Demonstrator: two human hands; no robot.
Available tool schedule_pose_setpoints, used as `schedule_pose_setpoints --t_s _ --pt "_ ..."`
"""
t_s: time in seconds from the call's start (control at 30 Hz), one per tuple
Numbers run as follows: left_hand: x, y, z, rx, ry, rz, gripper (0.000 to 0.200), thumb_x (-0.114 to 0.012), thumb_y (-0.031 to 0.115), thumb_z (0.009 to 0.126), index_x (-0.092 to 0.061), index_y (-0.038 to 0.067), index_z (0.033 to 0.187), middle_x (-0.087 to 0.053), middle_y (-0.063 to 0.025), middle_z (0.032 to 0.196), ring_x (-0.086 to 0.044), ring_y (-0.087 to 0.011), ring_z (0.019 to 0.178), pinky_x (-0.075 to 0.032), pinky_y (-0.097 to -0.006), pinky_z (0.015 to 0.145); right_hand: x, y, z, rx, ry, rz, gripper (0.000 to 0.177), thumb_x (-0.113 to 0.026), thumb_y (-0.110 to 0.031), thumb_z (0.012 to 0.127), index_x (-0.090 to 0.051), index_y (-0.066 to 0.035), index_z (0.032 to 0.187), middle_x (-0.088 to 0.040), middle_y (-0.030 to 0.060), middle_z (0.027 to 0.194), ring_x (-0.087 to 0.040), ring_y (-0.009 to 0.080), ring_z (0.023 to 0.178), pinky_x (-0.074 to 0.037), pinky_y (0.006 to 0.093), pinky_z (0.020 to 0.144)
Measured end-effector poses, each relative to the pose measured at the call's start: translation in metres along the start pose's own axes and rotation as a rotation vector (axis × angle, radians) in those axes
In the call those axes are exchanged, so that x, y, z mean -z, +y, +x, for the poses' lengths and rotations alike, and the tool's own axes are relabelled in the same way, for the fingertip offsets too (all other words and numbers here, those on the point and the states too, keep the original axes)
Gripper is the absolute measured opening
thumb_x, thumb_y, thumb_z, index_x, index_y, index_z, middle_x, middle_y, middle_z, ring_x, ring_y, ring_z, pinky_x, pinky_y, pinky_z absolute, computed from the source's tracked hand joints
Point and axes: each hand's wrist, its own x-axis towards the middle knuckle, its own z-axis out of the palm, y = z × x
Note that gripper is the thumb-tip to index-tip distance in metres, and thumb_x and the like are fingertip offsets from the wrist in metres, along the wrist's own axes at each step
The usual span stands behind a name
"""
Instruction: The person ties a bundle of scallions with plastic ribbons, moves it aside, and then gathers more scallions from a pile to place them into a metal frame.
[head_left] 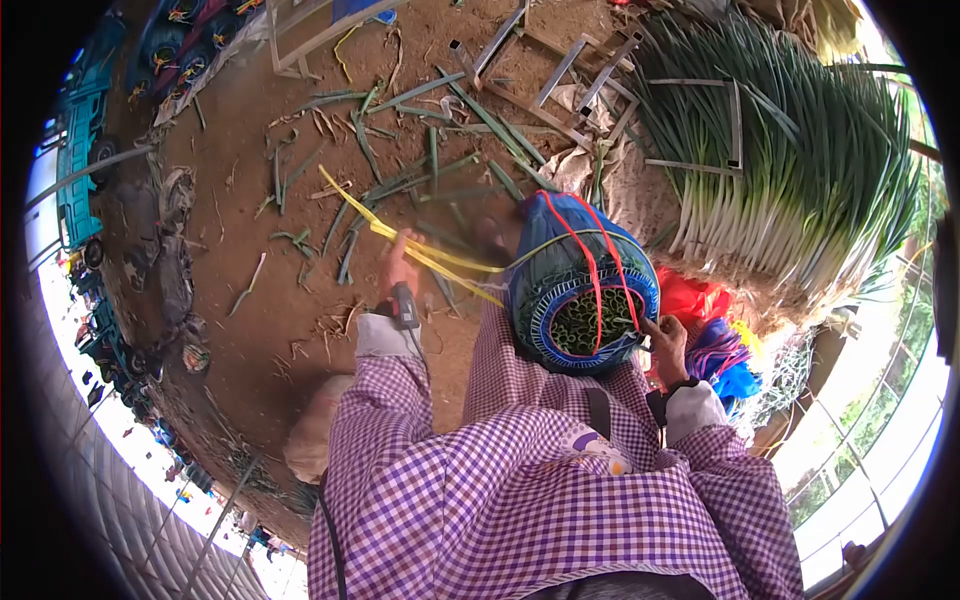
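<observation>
A bundle of green onions (590, 320) rests upright against my lap, its cut green ends facing me inside a blue wrap (527, 290). Two red straps (590, 250) run over it, and a yellow strap (440, 262) reaches round it from the left. My left hand (402, 262) is closed on that yellow strap, whose loose ends stick out past my fingers. At the bundle's right edge, my right hand (670, 348) has its fingers closed against the wrap; exactly what they pinch is partly hidden.
Uncut green onions (770, 170) are piled at the upper right beside metal frames (570, 80). Loose leaves (400, 180) litter the dirt floor. Red and blue bags (715, 350) lie right of my hand. A blue-green vehicle (80, 170) stands at the far left.
</observation>
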Motion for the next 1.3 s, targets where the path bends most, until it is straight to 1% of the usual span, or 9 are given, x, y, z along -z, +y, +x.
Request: schedule_pose_setpoints --t_s 0.27,0.4,0.5,0.53,0.63,0.73,0.97,1.13,1.3 --pt "-0.008 0.011 -0.011 -0.238 0.234 0.299 0.029 -0.060 0.030 0.099 -0.066 0.005 0.114 -0.064 -0.0070 0.120 -0.063 -0.0221 0.108 -0.048 -0.0380 0.094 0.001 0.014 0.008 0.011 0.020 0.006 0.028 -0.080 -0.018 0.082 -0.055 -0.007 0.075 -0.052 -0.0052 0.066 -0.044 0.0046 0.059 -0.033 0.0236 0.051" --pt "-0.041 0.025 -0.049 -0.376 0.000 0.117 0.024 -0.055 0.024 0.102 -0.060 0.001 0.107 -0.067 -0.0149 0.110 -0.065 -0.0270 0.103 -0.049 -0.0425 0.095 -0.001 0.009 0.005 0.012 0.036 0.018 0.029 -0.082 -0.019 0.080 -0.056 -0.006 0.075 -0.054 -0.0044 0.067 -0.046 0.0051 0.060 -0.035 0.0238 0.052" --pt "-0.076 0.038 -0.090 -0.337 -0.121 -0.093 0.022 -0.053 0.023 0.103 -0.056 0.001 0.106 -0.066 -0.0146 0.104 -0.064 -0.0281 0.100 -0.050 -0.0442 0.095 0.000 0.011 0.006 0.009 0.072 -0.025 0.028 -0.083 -0.019 0.079 -0.059 -0.004 0.076 -0.059 -0.0021 0.068 -0.050 0.0058 0.061 -0.038 0.0242 0.054" --pt "-0.110 0.051 -0.122 -0.351 -0.124 -0.081 0.020 -0.051 0.024 0.104 -0.054 0.004 0.101 -0.059 -0.0067 0.087 -0.059 -0.0189 0.083 -0.050 -0.0385 0.083 0.001 0.013 0.006 0.021 0.061 0.002 0.027 -0.082 -0.018 0.080 -0.059 -0.004 0.077 -0.060 -0.0015 0.069 -0.051 0.0061 0.062 -0.039 0.0242 0.054" --pt "-0.135 0.056 -0.172 -0.284 -0.209 -0.137 0.021 -0.053 0.023 0.103 -0.055 0.007 0.091 -0.050 -0.0009 0.073 -0.048 -0.0136 0.067 -0.044 -0.0318 0.067 -0.001 0.004 0.000 0.019 0.033 0.117 0.025 -0.082 -0.016 0.080 -0.060 -0.003 0.081 -0.064 0.0008 0.071 -0.056 0.0076 0.063 -0.041 0.0242 0.056" --pt "-0.157 0.062 -0.241 -0.103 -0.277 0.030 0.022 -0.048 0.024 0.106 -0.050 0.009 0.090 -0.027 0.0051 0.063 -0.029 -0.0080 0.055 -0.034 -0.0288 0.060 -0.003 0.000 -0.002 0.010 0.041 0.146 0.026 -0.082 -0.018 0.080 -0.060 -0.004 0.082 -0.064 0.0012 0.072 -0.056 0.0077 0.064 -0.043 0.0242 0.058" --pt "-0.158 0.072 -0.342 0.005 -0.369 0.249 0.026 -0.049 0.025 0.105 -0.052 0.008 0.084 -0.031 0.0049 0.058 -0.029 -0.0079 0.052 -0.032 -0.0284 0.058 -0.003 0.030 0.012 0.056 0.092 0.164 0.029 -0.082 -0.019 0.077 -0.059 -0.003 0.083 -0.062 0.0012 0.073 -0.055 0.0085 0.066 -0.043 0.0251 0.060" --pt "-0.146 0.084 -0.401 0.041 -0.393 0.313 0.029 -0.050 0.021 0.104 -0.055 0.003 0.081 -0.039 0.0029 0.061 -0.031 -0.0070 0.053 -0.033 -0.0279 0.058 0.001 -0.014 -0.007 0.061 0.187 0.073 0.027 -0.081 -0.013 0.074 -0.057 -0.004 0.081 -0.062 0.0023 0.074 -0.058 0.0108 0.064 -0.046 0.0279 0.057" --pt "-0.138 0.097 -0.451 0.039 -0.426 0.409 0.028 -0.051 0.018 0.103 -0.056 0.001 0.081 -0.042 0.0010 0.064 -0.032 -0.0070 0.055 -0.033 -0.0271 0.059 -0.006 -0.004 0.004 0.107 0.138 0.324 0.028 -0.082 -0.013 0.068 -0.059 -0.001 0.079 -0.062 0.0055 0.070 -0.060 0.0163 0.064 -0.047 0.0326 0.058"
